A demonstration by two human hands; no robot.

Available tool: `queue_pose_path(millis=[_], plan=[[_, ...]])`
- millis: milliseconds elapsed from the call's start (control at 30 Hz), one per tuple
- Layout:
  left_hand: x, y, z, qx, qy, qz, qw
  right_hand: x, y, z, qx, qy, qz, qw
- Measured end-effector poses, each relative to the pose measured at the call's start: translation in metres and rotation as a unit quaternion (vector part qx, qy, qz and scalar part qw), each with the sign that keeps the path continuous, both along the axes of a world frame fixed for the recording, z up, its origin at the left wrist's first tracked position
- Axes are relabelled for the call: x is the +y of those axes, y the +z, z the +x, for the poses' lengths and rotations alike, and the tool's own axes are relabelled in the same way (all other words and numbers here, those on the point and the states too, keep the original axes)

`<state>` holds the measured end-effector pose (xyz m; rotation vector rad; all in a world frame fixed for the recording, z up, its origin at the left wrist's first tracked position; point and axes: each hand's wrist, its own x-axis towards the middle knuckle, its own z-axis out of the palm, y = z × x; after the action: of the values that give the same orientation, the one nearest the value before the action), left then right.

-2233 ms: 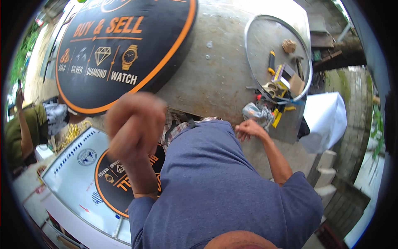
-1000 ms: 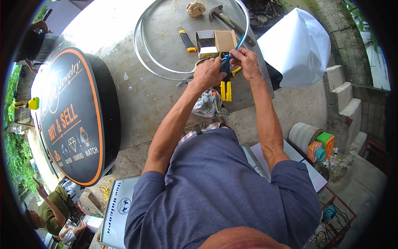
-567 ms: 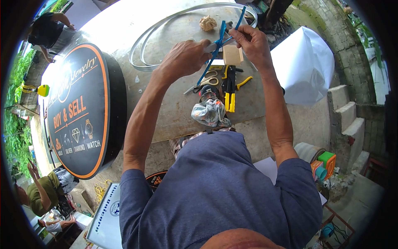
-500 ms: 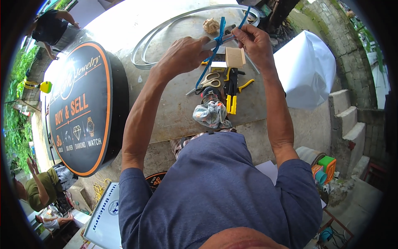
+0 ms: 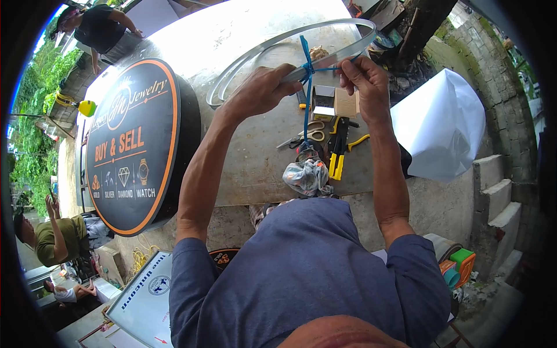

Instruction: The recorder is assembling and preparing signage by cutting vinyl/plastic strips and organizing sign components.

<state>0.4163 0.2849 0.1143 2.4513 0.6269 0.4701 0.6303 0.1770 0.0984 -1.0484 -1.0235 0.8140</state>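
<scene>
My left hand [image 5: 268, 90] is closed round a coiled flat metal strip [image 5: 264, 43], lifted above the table. A blue plastic ribbon [image 5: 306, 110] is looped and knotted about the strip beside my left fingers, one tail hanging down and another sticking up. Between thumb and fingers, my right hand [image 5: 365, 81] pinches an end of that ribbon, which runs taut to the knot. Under my hands lie scissors [image 5: 316, 132], a yellow-and-black hand riveter [image 5: 337, 148], an open small cardboard box [image 5: 328, 103] and a crumpled cloth [image 5: 306, 176].
A round black sign with an orange rim [image 5: 130, 148] stands left on the metal table [image 5: 243, 174]. A white sheet roll [image 5: 438, 124] is at right, near concrete steps [image 5: 499, 197]. One person [image 5: 104, 29] is at the far left, another [image 5: 55, 238] lower left.
My right hand has drawn the ribbon end out to the right of the knot, pulling it straight. The view has shifted, so the table things appear lower and farther right.
</scene>
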Motion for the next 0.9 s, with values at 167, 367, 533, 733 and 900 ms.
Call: queue_pose_path(millis=[167,367,533,733,900], plan=[[-0.004,0.005,0.002,-0.017,0.022,-0.031,0.999,-0.001,-0.003,0.01,0.047,-0.01,0.005,0.999],[-0.001,0.001,0.007,-0.009,0.014,-0.019,1.0,-0.004,-0.003,0.018,0.092,-0.028,0.008,0.995],[-0.006,0.006,0.012,0.015,0.007,-0.026,1.0,-0.007,-0.008,0.031,0.097,-0.013,0.033,0.995],[-0.01,0.001,0.008,0.011,-0.003,-0.055,0.998,-0.008,-0.01,0.041,0.127,-0.034,0.04,0.99],[-0.009,-0.01,-0.01,0.012,0.021,-0.054,0.998,-0.021,-0.007,0.097,0.196,-0.1,0.121,0.968]])
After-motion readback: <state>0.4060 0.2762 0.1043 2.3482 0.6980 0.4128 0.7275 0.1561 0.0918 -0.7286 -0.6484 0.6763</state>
